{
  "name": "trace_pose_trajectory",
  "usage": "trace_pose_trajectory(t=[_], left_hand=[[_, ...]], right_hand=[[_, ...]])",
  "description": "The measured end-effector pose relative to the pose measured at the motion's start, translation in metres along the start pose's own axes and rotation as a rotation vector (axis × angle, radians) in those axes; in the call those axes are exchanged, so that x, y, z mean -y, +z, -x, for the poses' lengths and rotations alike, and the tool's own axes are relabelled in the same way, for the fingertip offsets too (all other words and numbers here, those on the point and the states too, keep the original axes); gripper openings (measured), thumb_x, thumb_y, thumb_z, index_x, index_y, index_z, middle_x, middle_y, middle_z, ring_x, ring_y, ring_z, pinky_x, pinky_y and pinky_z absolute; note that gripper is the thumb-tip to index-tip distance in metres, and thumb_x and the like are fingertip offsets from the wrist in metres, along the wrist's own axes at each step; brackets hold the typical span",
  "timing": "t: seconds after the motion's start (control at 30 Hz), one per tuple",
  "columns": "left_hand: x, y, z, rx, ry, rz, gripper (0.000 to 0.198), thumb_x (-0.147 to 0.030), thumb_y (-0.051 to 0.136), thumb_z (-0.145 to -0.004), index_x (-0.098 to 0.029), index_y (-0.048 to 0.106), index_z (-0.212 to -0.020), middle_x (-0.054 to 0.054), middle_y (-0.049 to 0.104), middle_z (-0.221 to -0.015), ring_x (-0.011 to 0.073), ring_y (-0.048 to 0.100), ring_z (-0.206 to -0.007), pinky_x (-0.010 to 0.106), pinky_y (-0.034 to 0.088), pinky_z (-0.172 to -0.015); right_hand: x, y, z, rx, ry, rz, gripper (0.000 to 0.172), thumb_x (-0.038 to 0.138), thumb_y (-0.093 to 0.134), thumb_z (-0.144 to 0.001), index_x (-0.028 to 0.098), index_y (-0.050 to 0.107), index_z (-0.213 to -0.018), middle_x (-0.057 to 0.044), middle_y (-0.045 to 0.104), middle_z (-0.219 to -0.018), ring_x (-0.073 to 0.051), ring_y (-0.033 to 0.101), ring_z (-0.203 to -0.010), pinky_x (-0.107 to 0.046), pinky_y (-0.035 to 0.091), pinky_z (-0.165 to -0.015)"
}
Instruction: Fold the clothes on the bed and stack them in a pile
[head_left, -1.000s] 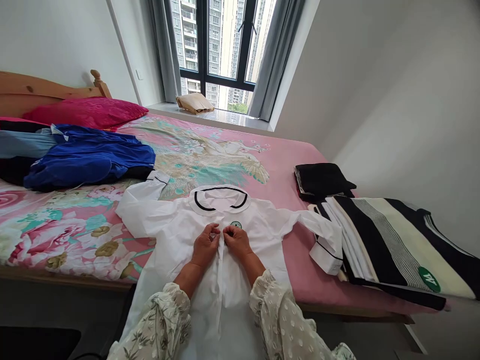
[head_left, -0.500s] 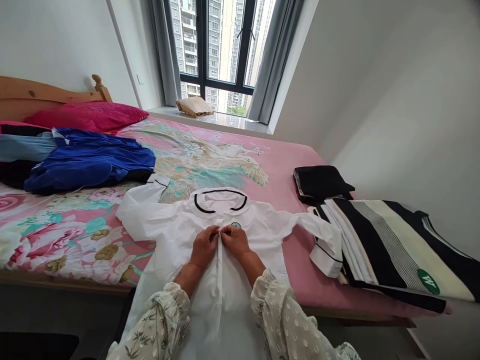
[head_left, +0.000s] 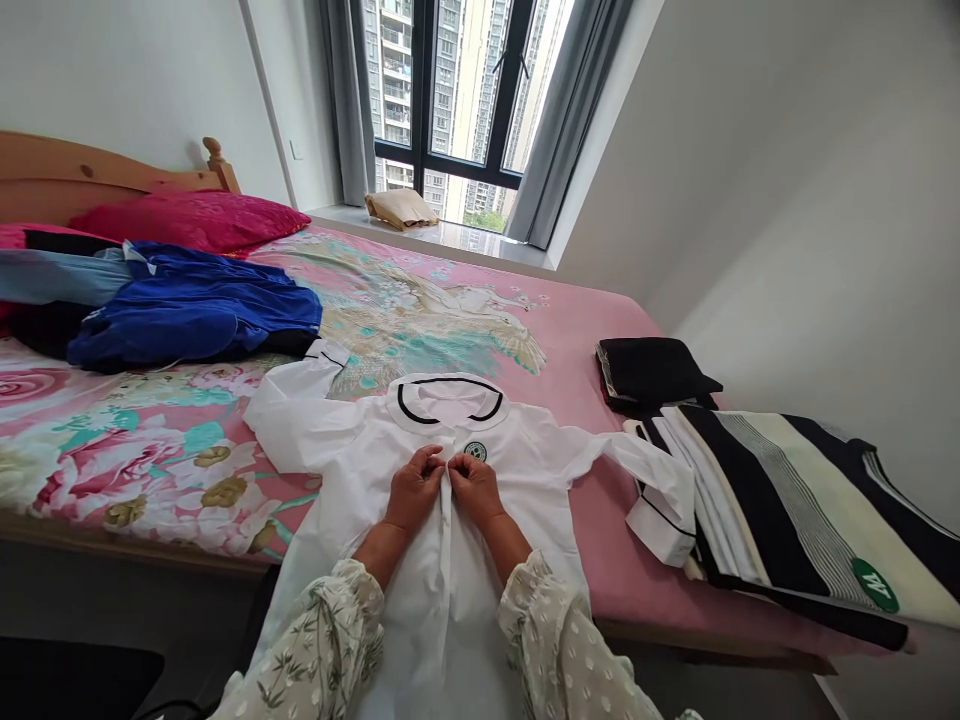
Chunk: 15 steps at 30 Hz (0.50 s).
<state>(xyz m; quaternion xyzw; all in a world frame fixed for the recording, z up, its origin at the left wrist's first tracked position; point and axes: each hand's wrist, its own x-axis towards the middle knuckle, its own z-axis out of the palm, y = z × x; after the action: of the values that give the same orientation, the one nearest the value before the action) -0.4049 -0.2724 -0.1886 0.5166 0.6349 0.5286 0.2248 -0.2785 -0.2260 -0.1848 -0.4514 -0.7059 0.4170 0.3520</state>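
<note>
"How many pieces are at the hands?"

"One: a white blouse (head_left: 337,435) with long sleeves, spread face up on a bed (head_left: 135,535) beneath both hands. The left hand (head_left: 412,490) and right hand (head_left: 478,490) nearly meet at its front placket (head_left: 446,560), each pinching the cloth between thumb and fingers. Just beyond them are one black-trimmed collar (head_left: 487,405) and, off the right hand, one round green badge (head_left: 475,452)."

"And around them?"

"Well left of the left hand, one heap of clothing topped by a blue garment (head_left: 202,310), its layers overlapping too much to count. Right of the right hand, two piles: a black folded garment (head_left: 656,370) farther out and a striped knit top (head_left: 787,490) over folded layers nearer. Far beyond the left hand, one magenta pillow (head_left: 195,218); beyond both, two gray curtains (head_left: 349,100)."

"Where are the edges?"

"The bed's near edge passes on the wearer's side of the hands; the blouse runs past it, hem out of view. Right of the right hand, one cuff (head_left: 661,540) lies against the striped pile; left of the left hand, the other sits just beside the heap."

"Room to move?"

"Most lies beyond the hands, where a bird-print sheet (head_left: 585,310) stretches from collar to windowsill (head_left: 480,238). To the right, a pink strip separates blouse body from piles."
</note>
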Motion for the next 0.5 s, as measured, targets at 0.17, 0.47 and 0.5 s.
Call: trace_pose_trajectory(t=[0.17,0.47,0.5], left_hand=[[0.0024,0.0005,-0.0009,0.031,0.022,-0.014,0.035,-0.025,0.054,-0.076,-0.023,0.057,-0.11,-0.001,0.069,-0.082,0.0156,0.066,-0.078,0.032,0.052,-0.08],[0.0062,0.0031,-0.0015,0.058,0.095,-0.074,0.039,-0.02,0.053,-0.076,-0.023,0.056,-0.114,-0.001,0.066,-0.082,0.0146,0.063,-0.075,0.031,0.051,-0.08],[0.0066,0.0033,-0.0015,0.058,0.101,-0.084,0.041,-0.018,0.052,-0.075,-0.023,0.055,-0.116,0.0,0.066,-0.082,0.0148,0.063,-0.075,0.032,0.051,-0.081]], right_hand=[[-0.003,0.0007,-0.0012,-0.011,0.037,-0.092,0.01,0.03,0.052,-0.073,0.022,0.058,-0.074,0.002,0.062,-0.072,-0.014,0.057,-0.068,-0.025,0.047,-0.069],[-0.0047,0.0006,-0.0062,-0.026,0.172,-0.149,0.019,0.038,0.061,-0.07,0.021,0.053,-0.074,0.004,0.057,-0.063,-0.011,0.052,-0.056,-0.023,0.044,-0.056],[-0.0044,0.0008,-0.0074,-0.027,0.19,-0.153,0.023,0.04,0.064,-0.067,0.021,0.053,-0.073,0.004,0.056,-0.063,-0.011,0.052,-0.056,-0.022,0.043,-0.055]])
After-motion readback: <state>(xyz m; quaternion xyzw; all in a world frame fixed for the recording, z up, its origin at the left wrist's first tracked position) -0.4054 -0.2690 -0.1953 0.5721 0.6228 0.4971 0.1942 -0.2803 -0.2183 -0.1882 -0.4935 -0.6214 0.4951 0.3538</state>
